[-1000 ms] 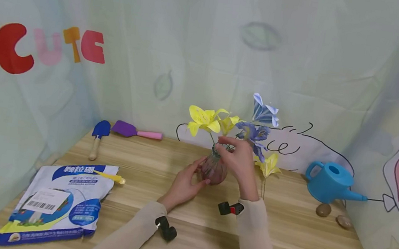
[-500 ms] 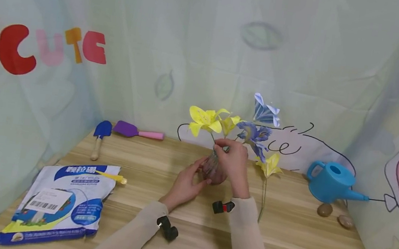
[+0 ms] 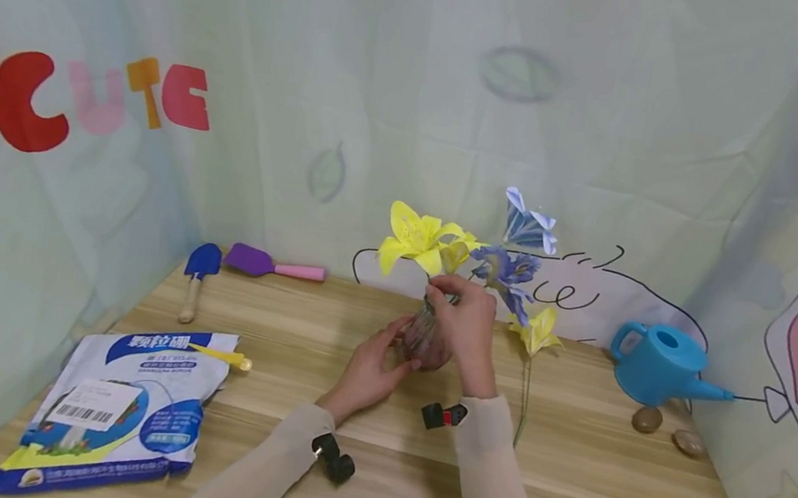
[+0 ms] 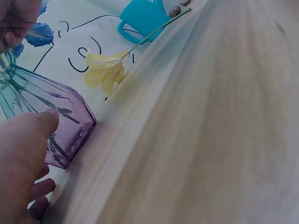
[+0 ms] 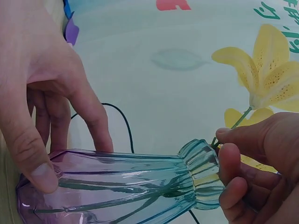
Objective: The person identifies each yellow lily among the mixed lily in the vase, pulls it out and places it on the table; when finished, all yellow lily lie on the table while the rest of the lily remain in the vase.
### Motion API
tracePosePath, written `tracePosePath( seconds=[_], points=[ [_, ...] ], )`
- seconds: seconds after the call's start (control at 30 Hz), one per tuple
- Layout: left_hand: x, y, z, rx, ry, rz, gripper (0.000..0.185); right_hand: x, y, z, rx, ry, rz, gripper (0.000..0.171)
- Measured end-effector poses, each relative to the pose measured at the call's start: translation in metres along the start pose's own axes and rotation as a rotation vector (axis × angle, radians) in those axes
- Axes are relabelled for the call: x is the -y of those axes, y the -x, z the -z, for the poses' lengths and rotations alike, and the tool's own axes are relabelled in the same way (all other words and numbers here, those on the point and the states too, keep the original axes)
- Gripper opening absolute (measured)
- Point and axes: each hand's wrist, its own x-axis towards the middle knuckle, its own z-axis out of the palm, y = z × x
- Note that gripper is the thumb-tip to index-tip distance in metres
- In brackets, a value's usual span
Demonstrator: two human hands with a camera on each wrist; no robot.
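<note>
A ribbed glass vase (image 5: 126, 179), teal at the neck and purple at the base, stands on the wooden table holding several artificial flowers. My left hand (image 3: 372, 367) grips its lower body, thumb on the near side. At the mouth, my right hand (image 3: 466, 325) pinches the green stem (image 5: 243, 116) of a yellow lily (image 3: 411, 238) between thumb and fingertips. Behind that bloom is a second yellow lily (image 3: 455, 255). Two blue flowers, one darker (image 3: 505, 271) and one paler (image 3: 528, 222), lean right. Stems show through the glass.
Another yellow lily (image 3: 538, 331) lies right of the vase, near a blue watering can (image 3: 659, 366) and two brown stones (image 3: 646, 419). To the left are a blue trowel (image 3: 204, 261), a purple shovel (image 3: 250, 260) and a white-and-blue bag (image 3: 121, 406). Printed curtains enclose the table.
My right hand has come down to the vase mouth and taken the stem. The front yellow lily has turned and shifted slightly right and up. The left hand stays put.
</note>
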Motion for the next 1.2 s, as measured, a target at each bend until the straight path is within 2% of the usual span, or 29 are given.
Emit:
tracePosePath(
  seconds=[0.2,0.3,0.43,0.63,0.9,1.2],
  points=[
    [-0.002,0.0,-0.002,-0.003,0.005,-0.009,0.074,-0.001,0.0,0.006,-0.019,-0.024,0.017,0.015],
    [-0.003,-0.001,-0.003,-0.006,0.012,-0.013,0.074,0.0,-0.002,0.011,-0.05,-0.087,0.039,0.015],
    [0.0,-0.003,-0.006,-0.013,0.016,-0.015,0.074,0.009,-0.007,0.02,-0.089,-0.168,0.074,0.014],
    [0.005,-0.003,-0.005,-0.008,0.01,-0.006,0.075,0.024,-0.015,0.035,-0.121,-0.22,0.098,0.014],
    [0.007,0.0,-0.001,-0.008,0.007,-0.014,0.076,0.027,-0.016,0.04,-0.05,-0.274,0.004,0.017],
    [0.003,0.0,0.0,-0.004,-0.004,0.0,0.076,0.027,-0.012,0.036,-0.095,-0.42,-0.097,0.022]
  ],
)
